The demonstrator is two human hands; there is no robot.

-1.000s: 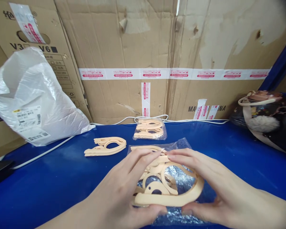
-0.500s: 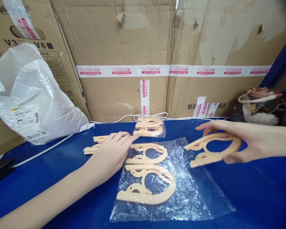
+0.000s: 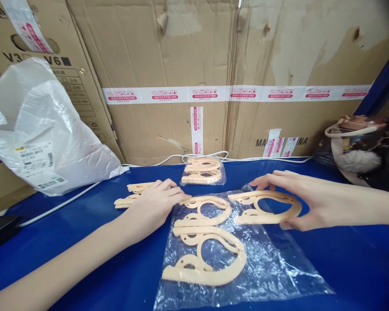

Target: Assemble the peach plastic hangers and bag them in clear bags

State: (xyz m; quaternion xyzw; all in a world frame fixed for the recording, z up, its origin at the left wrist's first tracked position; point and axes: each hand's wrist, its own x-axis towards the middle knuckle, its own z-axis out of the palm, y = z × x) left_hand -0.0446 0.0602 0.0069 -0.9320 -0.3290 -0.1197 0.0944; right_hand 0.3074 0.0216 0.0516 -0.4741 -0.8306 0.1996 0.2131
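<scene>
In my right hand (image 3: 298, 205) is a beige folding hanger (image 3: 268, 219), gripped at its rounded end and folded up. It is over the upper right part of a clear plastic bag (image 3: 272, 263). Two similar folded hangers (image 3: 210, 276) lie side by side within the bag's outline. My left hand (image 3: 155, 207) is closed at the bag's upper left edge, seemingly on the plastic; its thumb is hidden. Left of that hand, more folded hangers (image 3: 126, 202) lie partly covered by it.
A bagged pack of hangers (image 3: 203, 170) lies at the back, near a white cable (image 3: 168, 160). Big cardboard boxes (image 3: 168, 56) stand behind the blue table (image 3: 94, 255). A white mailing bag (image 3: 52, 129) leans at left, and a dark handbag (image 3: 353, 147) sits at right.
My right hand has brought its hanger leftward, over the bag. The bag and the hangers on it have shifted slightly right and nearer. My left hand has barely moved.
</scene>
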